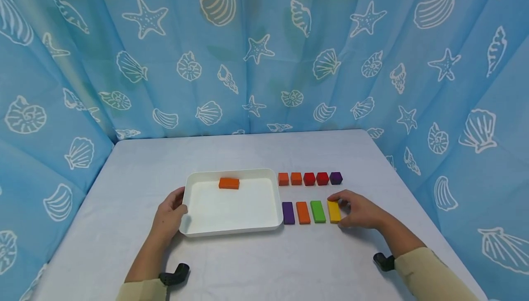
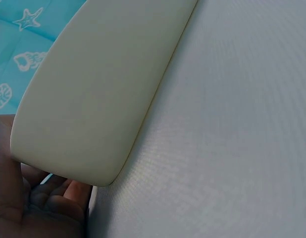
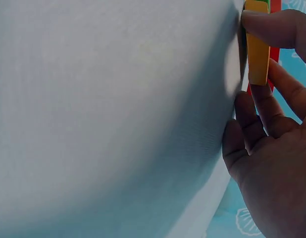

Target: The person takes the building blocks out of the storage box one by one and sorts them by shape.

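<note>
My left hand [image 1: 167,216] grips the left end of a shallow white tray [image 1: 231,233], thumb at the rim and the other fingers along the outside. In the left wrist view the tray's side wall [image 2: 98,94] fills much of the picture. An orange rectangular block [image 1: 229,183] lies inside the tray near its far wall. My right hand [image 1: 359,209] pinches a yellow rectangular block [image 1: 334,212] by its two short ends, index finger at the far end and thumb at the near one. In the right wrist view the thumb overlaps the yellow block [image 3: 258,54].
Left of the yellow block lie green [image 1: 317,212], orange [image 1: 303,212] and purple [image 1: 288,213] rectangular blocks. Behind them runs a row of small cubes: orange [image 1: 295,178], red [image 1: 322,178] and purple [image 1: 336,178]. A blue shell-print curtain [image 1: 264,85] surrounds the white-covered table [image 1: 248,269].
</note>
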`<action>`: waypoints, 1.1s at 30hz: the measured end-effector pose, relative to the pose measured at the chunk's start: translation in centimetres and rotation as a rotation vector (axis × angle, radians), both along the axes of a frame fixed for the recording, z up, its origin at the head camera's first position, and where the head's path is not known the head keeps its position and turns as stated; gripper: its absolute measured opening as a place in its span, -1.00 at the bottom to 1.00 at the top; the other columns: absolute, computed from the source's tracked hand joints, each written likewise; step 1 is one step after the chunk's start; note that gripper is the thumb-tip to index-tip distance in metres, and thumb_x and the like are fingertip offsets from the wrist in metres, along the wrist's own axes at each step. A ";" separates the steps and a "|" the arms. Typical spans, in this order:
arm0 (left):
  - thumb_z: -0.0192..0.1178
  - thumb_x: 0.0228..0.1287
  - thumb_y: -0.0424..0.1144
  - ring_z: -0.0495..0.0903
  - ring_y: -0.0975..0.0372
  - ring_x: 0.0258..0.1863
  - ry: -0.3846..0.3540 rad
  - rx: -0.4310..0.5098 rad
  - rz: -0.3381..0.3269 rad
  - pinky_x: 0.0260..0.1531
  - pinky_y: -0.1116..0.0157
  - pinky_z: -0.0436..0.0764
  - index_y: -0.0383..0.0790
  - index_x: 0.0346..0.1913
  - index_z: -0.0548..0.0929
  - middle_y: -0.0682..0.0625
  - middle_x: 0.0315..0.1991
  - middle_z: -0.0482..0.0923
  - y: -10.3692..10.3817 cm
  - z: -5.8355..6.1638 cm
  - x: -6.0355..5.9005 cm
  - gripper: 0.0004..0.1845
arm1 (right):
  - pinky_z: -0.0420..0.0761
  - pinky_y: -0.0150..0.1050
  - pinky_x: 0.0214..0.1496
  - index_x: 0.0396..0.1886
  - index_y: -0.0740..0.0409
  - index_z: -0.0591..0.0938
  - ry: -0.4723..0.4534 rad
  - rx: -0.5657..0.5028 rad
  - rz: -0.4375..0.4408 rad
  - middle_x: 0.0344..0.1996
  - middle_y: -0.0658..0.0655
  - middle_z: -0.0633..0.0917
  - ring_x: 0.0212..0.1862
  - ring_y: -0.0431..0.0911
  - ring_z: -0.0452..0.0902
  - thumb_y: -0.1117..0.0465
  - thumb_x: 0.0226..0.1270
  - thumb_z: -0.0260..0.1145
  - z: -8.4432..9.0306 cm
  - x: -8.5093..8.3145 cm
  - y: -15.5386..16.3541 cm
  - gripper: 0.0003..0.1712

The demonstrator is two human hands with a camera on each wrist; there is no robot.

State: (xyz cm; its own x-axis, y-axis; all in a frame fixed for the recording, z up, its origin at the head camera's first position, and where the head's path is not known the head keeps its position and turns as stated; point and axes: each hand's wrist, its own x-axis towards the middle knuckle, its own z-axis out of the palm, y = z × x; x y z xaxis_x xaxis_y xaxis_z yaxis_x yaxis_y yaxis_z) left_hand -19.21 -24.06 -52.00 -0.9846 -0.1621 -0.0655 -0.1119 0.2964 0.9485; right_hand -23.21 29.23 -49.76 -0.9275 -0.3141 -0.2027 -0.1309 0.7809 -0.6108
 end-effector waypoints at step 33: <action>0.00 0.42 -0.42 0.28 -0.15 0.56 0.004 -0.020 0.015 0.53 -0.13 0.26 -0.33 0.63 0.25 -0.29 0.56 0.30 0.0 -0.2 -0.2 -0.29 | 0.69 0.21 0.19 0.59 0.05 0.44 0.078 -0.032 0.124 0.42 0.26 0.52 0.36 0.28 0.47 0.21 0.11 0.68 3.4 -1.9 -5.6 0.02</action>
State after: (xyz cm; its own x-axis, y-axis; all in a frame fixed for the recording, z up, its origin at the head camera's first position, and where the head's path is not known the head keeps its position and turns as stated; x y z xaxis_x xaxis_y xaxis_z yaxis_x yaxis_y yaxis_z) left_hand -19.40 -24.04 -52.18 -0.9823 -0.1782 -0.0583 -0.1129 0.3141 0.9427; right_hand -25.10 23.64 -46.32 -0.8939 -0.4321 -0.1196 -0.2731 0.7363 -0.6191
